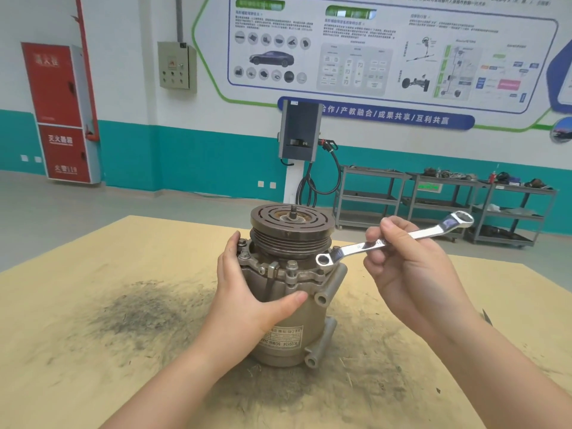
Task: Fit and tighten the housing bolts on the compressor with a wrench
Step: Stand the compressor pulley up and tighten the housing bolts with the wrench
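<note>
Two hands: left (247,292) grips compressor (288,305); right (411,267) pinches wrench (393,238).

Bright, even indoor light fills the frame, with soft shadows only. The wrench (393,239) at centre right carries a white glare along its polished shank. Wide-angle distortion bends the wall poster (387,48) and floor line toward the edges, where detail softens; small poster text is unreadable.

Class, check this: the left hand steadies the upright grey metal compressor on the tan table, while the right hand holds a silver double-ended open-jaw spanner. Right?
Not quite. The head view shows the silver double-ended wrench has closed ring ends, not open jaws. The rest stands: the left hand steadies the upright grey metal compressor on the tan table; the right hand holds the wrench.
</note>
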Available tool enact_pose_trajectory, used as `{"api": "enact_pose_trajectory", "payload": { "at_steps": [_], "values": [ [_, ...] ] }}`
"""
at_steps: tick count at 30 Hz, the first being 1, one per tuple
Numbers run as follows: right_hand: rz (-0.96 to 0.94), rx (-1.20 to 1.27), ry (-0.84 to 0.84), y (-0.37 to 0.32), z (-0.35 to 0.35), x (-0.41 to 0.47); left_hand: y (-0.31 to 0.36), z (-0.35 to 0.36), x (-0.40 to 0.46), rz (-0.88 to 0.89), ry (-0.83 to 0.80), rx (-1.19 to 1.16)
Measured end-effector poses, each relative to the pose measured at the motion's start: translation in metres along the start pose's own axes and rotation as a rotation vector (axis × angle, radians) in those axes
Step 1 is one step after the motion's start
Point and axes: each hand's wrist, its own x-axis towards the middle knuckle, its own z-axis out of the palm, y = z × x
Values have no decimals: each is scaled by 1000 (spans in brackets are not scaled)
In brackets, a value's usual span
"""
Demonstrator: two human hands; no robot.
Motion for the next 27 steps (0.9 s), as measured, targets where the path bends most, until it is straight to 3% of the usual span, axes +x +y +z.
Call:
{"api": "enact_pose_trajectory", "payload": {
  "at_steps": [7,12,14,17,21,27],
  "values": [
    [-106,8,-22,8,-2,-7,1,-4,-2,-26,-28,2],
    [-741,-470,-227,20,-13,-17,-1,-3,-2,-13,-26,20],
    [-831,-547,-293,21,-11,-20,-2,-3,-1,-10,-23,20],
    [-751,-557,-166,14,-5,-22,-3,-3,-1,-15,-24,19],
    [-439,-317,16,3,0,-18,-3,-3,0,-12,-22,28],
    [-163,34,-2,-3,1,-15,-4,-3,0,-3,-17,27]
  ]
}}
